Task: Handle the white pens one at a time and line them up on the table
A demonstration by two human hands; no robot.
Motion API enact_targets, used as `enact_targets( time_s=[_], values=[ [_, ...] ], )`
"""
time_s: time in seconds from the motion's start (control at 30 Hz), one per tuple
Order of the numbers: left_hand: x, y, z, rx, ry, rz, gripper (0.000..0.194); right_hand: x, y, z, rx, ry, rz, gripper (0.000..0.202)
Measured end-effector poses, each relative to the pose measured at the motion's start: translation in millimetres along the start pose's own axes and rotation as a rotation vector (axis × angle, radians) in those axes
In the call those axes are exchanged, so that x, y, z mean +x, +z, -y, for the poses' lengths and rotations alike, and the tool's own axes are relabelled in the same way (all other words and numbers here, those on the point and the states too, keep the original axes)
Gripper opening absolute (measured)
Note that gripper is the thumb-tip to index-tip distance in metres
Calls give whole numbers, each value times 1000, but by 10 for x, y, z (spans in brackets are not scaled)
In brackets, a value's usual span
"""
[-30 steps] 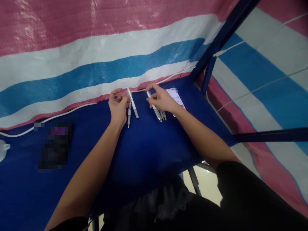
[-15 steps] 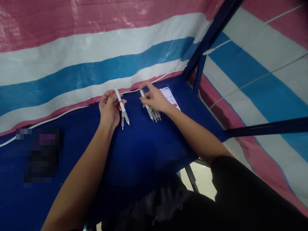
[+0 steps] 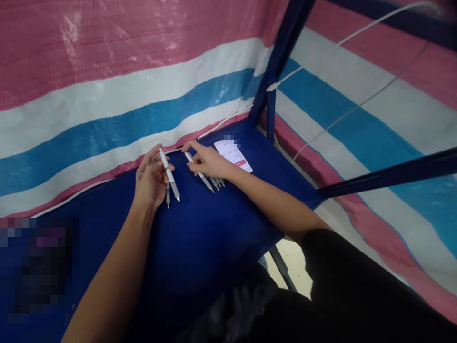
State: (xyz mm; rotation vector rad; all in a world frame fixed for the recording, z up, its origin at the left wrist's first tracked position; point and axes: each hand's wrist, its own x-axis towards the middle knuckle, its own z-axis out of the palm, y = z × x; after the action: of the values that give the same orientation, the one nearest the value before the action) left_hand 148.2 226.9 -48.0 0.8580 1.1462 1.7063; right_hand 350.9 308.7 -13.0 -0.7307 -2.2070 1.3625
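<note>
My left hand (image 3: 148, 183) is closed around a white pen with a grey grip (image 3: 170, 175), its metal tip pointing down toward me. A second grey-gripped pen (image 3: 168, 196) shows behind it, partly hidden by the first pen and my fingers. To the right, my right hand (image 3: 209, 163) has its thumb and fingers about another white and grey pen (image 3: 202, 176). Under that hand, several more pens (image 3: 218, 182) lie side by side, only their grips and tips showing.
A phone with a lit white screen (image 3: 233, 155) lies right of my right hand on the dark blue tabletop (image 3: 200, 233). A blurred dark object (image 3: 44, 267) is at the left. Striped sheeting (image 3: 143, 114), a blue metal post (image 3: 276, 62) and white cables (image 3: 76, 195) border the table.
The view has shifted, so the scene sits further left and lower. The pen in my right hand now slants further away from the pens beside it. My left hand still holds its pens.
</note>
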Motion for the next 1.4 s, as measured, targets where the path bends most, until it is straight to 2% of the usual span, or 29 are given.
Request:
enact_targets(
  time_s=[0.1, 0.23, 0.33, 0.67, 0.83, 0.97, 1.13, 1.27, 1.4],
  values=[
    [-5, 10, -14, -45, -31, 34, 35, -5, -1, 10, -12, -6, -6, 29],
    [-34, 34, -44, -136, -87, 28, 40, -15, 12, 16, 21, -2, -9, 39],
    [-43, 37, -51, -176, -107, 29, 43, -16, 25, 13, 23, -8, -8, 34],
    [-12, -50, 47, -177, -51, 58, 56, -24, 33, 29, -37, -3, -52, 29],
    [-4, -73, 75, -154, -48, 92, 53, -18, 40, 6, -59, 4, -67, 38],
    [-12, -59, 68, -149, -58, 96, 51, -14, 59, -20, -55, -20, -36, 29],
    [-41, 0, 53, -138, -76, 95, 44, -6, 48, -28, -82, -43, -62, 30],
    [-71, 48, 45, -118, -77, 85, 38, 3, 36, -78, -175, -64, -61, 33],
    [-88, 81, 44, -68, -41, 83, 32, 7, 44, -167, -439, -183, -78, 56]
  ],
)
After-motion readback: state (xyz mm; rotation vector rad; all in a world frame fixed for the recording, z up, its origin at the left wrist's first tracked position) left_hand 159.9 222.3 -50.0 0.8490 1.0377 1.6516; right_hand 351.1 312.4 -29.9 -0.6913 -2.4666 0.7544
